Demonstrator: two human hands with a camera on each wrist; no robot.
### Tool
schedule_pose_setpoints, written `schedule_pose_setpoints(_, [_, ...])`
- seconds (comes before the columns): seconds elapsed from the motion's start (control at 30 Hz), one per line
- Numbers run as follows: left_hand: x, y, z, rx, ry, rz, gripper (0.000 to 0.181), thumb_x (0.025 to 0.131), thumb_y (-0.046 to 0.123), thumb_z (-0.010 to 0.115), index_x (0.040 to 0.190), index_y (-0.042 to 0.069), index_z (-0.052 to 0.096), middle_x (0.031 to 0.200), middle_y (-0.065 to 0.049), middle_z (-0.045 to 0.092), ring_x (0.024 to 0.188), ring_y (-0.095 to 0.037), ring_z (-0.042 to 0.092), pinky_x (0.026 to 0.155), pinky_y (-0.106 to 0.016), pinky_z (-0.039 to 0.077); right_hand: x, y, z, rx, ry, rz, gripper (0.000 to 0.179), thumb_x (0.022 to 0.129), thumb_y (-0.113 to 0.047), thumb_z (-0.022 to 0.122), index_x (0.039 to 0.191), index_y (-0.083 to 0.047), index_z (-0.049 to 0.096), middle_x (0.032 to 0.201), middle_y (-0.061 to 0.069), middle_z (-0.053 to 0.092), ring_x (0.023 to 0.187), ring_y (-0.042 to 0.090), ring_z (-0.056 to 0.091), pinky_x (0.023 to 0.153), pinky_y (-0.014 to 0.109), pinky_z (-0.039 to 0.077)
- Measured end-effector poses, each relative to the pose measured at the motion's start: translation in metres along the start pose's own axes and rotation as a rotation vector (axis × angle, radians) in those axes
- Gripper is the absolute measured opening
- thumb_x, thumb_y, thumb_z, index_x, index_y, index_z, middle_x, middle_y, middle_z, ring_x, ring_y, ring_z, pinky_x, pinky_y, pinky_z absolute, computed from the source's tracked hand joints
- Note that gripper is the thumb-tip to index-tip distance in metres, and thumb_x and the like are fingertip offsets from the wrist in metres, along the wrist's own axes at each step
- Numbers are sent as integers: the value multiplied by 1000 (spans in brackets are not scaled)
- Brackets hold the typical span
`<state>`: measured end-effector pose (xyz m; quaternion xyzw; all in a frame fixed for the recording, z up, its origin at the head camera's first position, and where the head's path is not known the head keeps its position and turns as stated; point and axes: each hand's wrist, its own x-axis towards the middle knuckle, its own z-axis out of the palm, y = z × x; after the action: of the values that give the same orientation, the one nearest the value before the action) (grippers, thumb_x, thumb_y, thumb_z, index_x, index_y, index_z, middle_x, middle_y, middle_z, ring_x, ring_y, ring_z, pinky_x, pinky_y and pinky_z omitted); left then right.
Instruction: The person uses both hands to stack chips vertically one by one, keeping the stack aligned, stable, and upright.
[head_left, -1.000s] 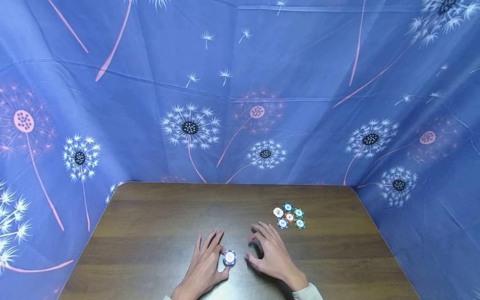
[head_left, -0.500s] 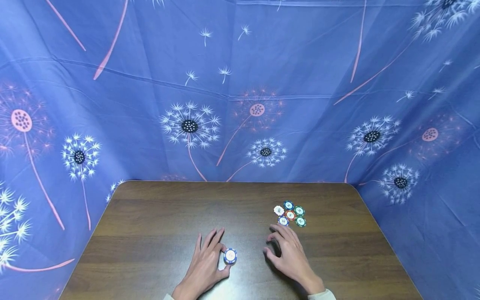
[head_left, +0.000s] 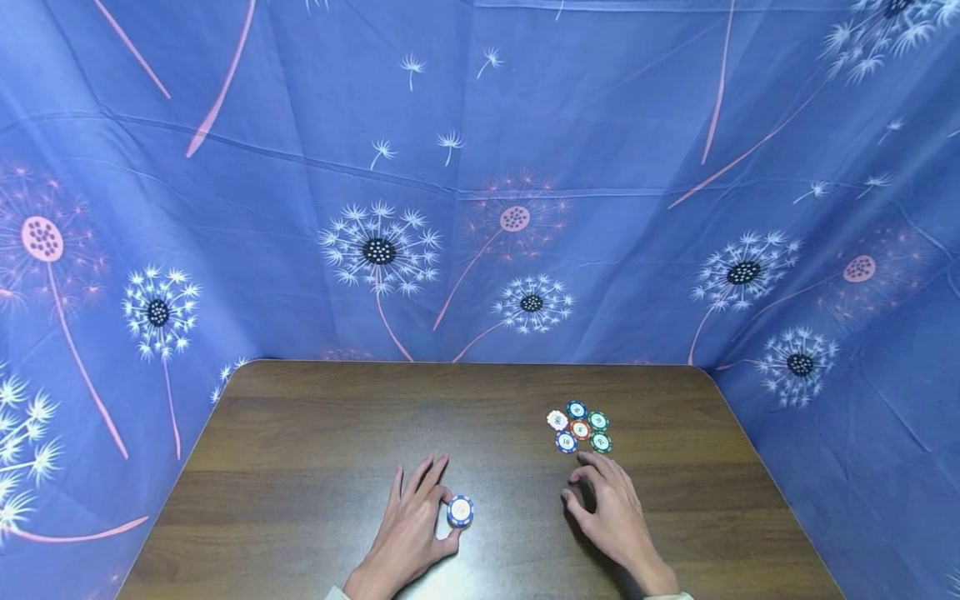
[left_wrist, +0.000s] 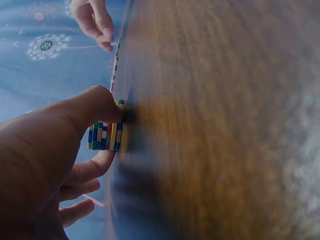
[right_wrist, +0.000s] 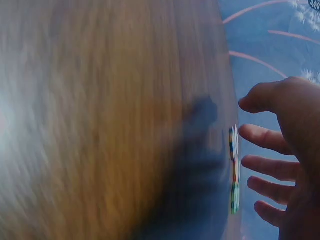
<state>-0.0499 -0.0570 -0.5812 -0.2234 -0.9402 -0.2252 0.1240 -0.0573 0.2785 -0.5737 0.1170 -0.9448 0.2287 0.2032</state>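
My left hand (head_left: 408, 525) pinches a short stack of poker chips (head_left: 461, 512) between thumb and index finger, the other fingers spread. A blue-and-white chip tops the stack; the left wrist view shows mixed-colour edges (left_wrist: 104, 136) of the chips, standing at the tabletop. Over the right half of the table, my right hand (head_left: 611, 512) holds nothing, its fingers loosely bent and thumb apart. Just beyond its fingertips lie several flat poker chips: a red one (head_left: 581, 429) in the middle, with white (head_left: 557, 420), blue (head_left: 566, 441) and green (head_left: 601, 442) ones around it.
The brown wooden table (head_left: 315, 417) has rounded far corners. A blue cloth (head_left: 465, 275) printed with dandelions hangs behind it and along both sides. The right hand's shadow (right_wrist: 195, 165) falls on the wood.
My right hand has moved to the right, from near the stack to just in front of the flat chips. The left hand and its stack have stayed in place.
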Motion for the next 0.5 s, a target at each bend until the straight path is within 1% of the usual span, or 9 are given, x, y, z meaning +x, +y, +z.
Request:
schedule_pose_setpoints(0.13, [-1,0,0,-3,3,0,34,69,34,90,91,17,70,159,-16,54,147,-40,49,117,-77,31,3,13,-5,-15,9,46,23,78,-11,90,93,-13,73,131,21,70,127,45,61,108,66,42])
schedule_pose_setpoints(0.23, [-1,0,1,3,0,0,34,69,35,90,91,17,70,159,-16,54,147,-40,49,117,-77,31,9,25,-8,-29,28,62,23,79,-11,90,94,-10,73,130,24,70,126,47,61,109,67,41])
schedule_pose_setpoints(0.37, [0,-1,1,7,-4,-4,35,70,36,90,91,18,70,160,-15,54,147,-40,49,118,-77,31,19,39,-15,-60,45,78,25,79,-12,90,96,-5,73,129,28,69,125,50,60,109,69,41])
schedule_pose_setpoints(0.5, [0,-1,0,9,-3,-1,35,70,36,90,92,18,70,159,-15,54,147,-40,49,117,-77,32,31,49,-22,-90,29,104,29,79,-14,90,99,0,74,131,31,66,126,54,58,107,73,40])
